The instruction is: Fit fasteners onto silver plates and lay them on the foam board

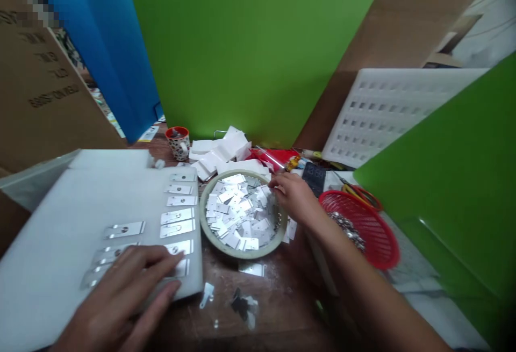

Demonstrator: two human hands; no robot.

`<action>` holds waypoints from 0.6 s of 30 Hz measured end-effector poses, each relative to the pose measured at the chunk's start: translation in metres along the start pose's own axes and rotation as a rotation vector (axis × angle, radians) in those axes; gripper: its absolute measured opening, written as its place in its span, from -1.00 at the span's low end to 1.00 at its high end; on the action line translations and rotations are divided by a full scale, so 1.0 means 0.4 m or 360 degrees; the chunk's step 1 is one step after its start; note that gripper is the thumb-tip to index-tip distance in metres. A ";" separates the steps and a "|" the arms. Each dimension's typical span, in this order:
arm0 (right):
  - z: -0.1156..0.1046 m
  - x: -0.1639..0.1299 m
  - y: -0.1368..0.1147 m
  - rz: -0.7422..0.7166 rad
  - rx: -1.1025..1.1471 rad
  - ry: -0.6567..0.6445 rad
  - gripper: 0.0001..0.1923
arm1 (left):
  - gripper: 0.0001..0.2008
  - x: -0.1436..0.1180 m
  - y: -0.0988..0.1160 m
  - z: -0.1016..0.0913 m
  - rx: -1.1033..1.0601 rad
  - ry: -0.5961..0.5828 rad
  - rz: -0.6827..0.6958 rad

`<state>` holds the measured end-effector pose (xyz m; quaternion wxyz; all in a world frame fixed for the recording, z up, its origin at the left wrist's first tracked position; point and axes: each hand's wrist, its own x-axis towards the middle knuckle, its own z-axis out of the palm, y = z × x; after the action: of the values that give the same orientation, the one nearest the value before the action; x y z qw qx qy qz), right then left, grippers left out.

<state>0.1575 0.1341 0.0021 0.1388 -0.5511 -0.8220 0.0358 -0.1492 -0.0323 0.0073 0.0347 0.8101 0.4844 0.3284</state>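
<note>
"Where are the metal plates (244,207)?"
"Heaped in the round bowl (242,254); others lie on the white block (100,191)."
"Grip?"
"Left hand (127,290) over the block, right hand (296,196) at the bowl's rim; whether either pinches a plate, I cannot tell."
"Obstructions?"
"White pieces (220,153) crowd the bowl's far side; the right forearm (363,271) partly hides the red basket (385,239)."
</note>
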 end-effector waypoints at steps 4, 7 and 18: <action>-0.007 0.021 0.074 0.0019 -0.0111 -0.0192 -0.74 | -0.72 0.082 0.136 0.123 -0.0442 -0.0288 0.0230; -0.003 0.047 0.044 -0.0049 -0.0160 -0.0329 -0.66 | -0.74 0.118 0.207 0.201 -0.0695 -0.0397 0.0251; -0.010 0.083 0.043 0.0084 -0.0092 -0.0353 -0.86 | -0.80 0.140 0.238 0.274 -0.1114 -0.0767 -0.0265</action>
<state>0.1624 0.1708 0.0084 0.0299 -0.5689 -0.8183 0.0764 0.0032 -0.0086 -0.0148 0.4458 0.7612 0.3856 0.2704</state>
